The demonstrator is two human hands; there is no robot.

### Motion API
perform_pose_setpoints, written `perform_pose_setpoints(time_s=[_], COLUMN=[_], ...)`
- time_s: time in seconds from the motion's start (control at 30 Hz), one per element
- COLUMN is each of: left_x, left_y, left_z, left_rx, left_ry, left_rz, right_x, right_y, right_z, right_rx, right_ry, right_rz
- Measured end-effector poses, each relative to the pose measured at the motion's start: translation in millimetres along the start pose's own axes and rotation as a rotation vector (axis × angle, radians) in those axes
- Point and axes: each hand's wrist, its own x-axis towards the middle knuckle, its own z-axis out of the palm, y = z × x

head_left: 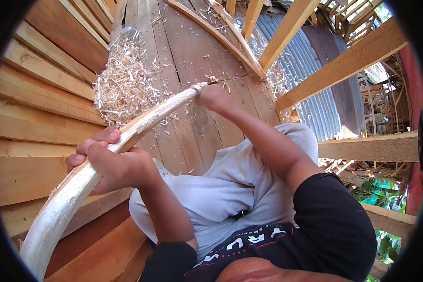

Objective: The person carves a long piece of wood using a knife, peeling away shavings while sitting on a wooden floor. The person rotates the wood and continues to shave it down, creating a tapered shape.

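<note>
A long, curved, pale wooden pole [148,117] runs from the lower left up to the middle of the view, its bark stripped. My left hand [120,164] is closed around it, fingers wrapped over the far side and thumb on top. At the pole's far tip is my right hand [215,97], closed into a fist and slightly blurred. Something small and dark shows at that tip beside the fist; what the fist holds is hidden. My legs, in light grey trousers [211,192], are folded below the pole.
A heap of wood shavings [127,80] lies on the plank floor [188,131], by a wall of stacked boards [42,89]. Two long, thin wooden strips [221,37] lie ahead. On the right stands a timber railing [338,66], with corrugated metal sheets [310,70] beyond.
</note>
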Motion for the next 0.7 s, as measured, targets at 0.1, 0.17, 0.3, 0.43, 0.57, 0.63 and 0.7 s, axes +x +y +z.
perform_pose_setpoints(time_s=[0.1,0.17,0.3,0.43,0.57,0.63,0.7], left_x=[-0.3,9.5,-1.3,6.1,3.9,-2.4,-2.5], left_y=[2.8,2.0,-3.3,1.0,-4.4,-0.7,1.8], left_z=[0.3,-2.4,-2.0,1.2,-2.6,0.9,-1.4], left_rx=[-0.048,0.032,0.099,0.057,0.054,-0.080,-0.018], left_ry=[-0.064,-0.009,-0.023,-0.031,-0.020,-0.052,-0.037], left_rz=[-0.019,0.044,0.030,0.033,0.049,-0.036,-0.041], right_x=[22.6,-20.4,1.5,4.3,-8.5,12.1,25.3], right_y=[53.2,-52.7,23.7,-8.2,-31.9,42.0,47.7], right_z=[12.1,-15.7,0.0,-8.0,-2.8,-0.8,6.0], right_rx=[-0.105,0.030,-0.067,-0.084,-0.028,-0.089,-0.238], right_ry=[-0.062,-0.023,-0.089,-0.061,-0.028,-0.054,-0.135], right_rz=[-0.096,-0.096,-0.071,-0.021,-0.042,0.031,-0.090])
